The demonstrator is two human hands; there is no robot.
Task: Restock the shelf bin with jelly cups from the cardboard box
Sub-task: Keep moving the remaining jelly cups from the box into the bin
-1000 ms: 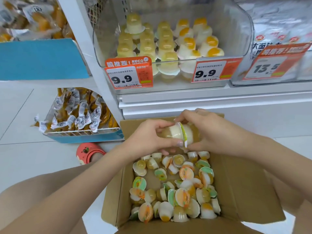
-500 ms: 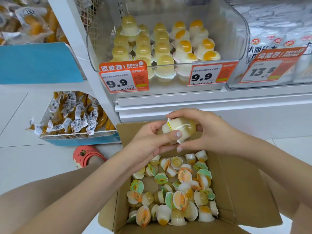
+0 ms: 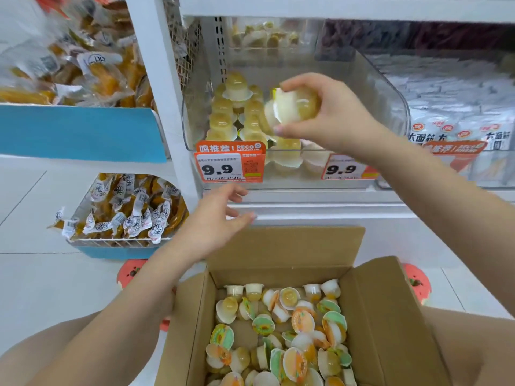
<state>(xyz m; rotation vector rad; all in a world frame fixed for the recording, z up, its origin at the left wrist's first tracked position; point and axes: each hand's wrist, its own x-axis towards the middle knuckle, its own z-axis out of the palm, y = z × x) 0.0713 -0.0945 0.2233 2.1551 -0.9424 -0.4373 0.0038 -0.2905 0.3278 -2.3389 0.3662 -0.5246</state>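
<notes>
Single head view (close), downward-forward over cardboard box point(image 3: 390, 316); shelf bin point(image 3: 384, 87) ahead

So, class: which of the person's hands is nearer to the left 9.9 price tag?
Left. The left hand hovers open just below the left 9.9 price tag, not touching it. The right hand is up and to its right, gripping jelly cups at the shelf bin.

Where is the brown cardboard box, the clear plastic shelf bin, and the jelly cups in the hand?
brown cardboard box point(image 3: 390, 324): head view, inner right wall.
clear plastic shelf bin point(image 3: 390, 101): head view, right side wall.
held pale yellow jelly cups point(image 3: 295, 107): head view, side of the cups, gripped by right hand point(image 3: 331, 112).
</notes>
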